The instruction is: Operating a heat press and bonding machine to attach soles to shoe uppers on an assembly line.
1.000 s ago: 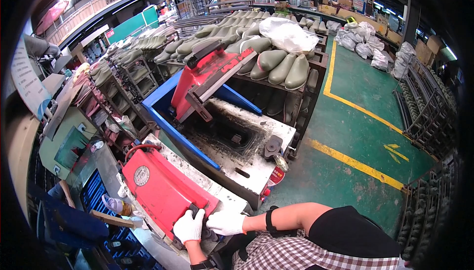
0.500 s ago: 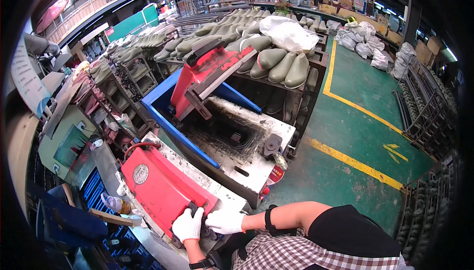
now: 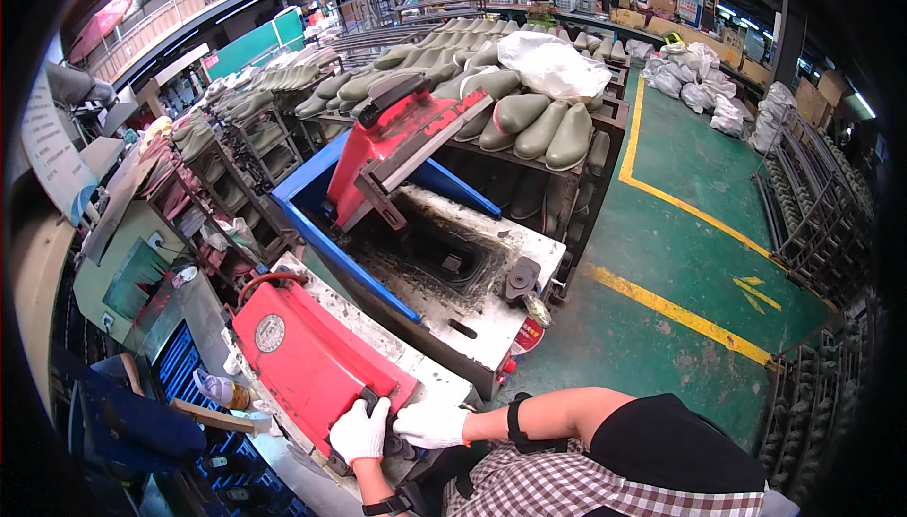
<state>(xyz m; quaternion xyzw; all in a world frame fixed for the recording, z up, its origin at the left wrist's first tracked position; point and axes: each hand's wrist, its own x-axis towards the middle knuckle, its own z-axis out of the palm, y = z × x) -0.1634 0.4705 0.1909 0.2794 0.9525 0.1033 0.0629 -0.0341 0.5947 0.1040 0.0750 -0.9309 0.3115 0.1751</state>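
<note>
A red machine lid (image 3: 326, 356) with a round emblem lies lowered on its white bench in front of me. My left hand (image 3: 358, 432), in a white knit glove, is closed at the lid's near end around a black handle (image 3: 369, 395). Just right of it, my right hand (image 3: 431, 425), gloved alike, curls against the front of the machine beside a dark round part; its fingertips are partly hidden. Beyond, a second red lid (image 3: 373, 148) stands raised over a sooty, dark recess (image 3: 453, 257) in a white top.
Blue side panels (image 3: 345, 267) flank the raised lid. A dark lever fitting (image 3: 521, 278) sits at that station's right corner. Racks behind carry several olive-green boots (image 3: 567, 134) and a white plastic bag (image 3: 553, 63). Green floor with yellow lines (image 3: 680, 314) lies to the right.
</note>
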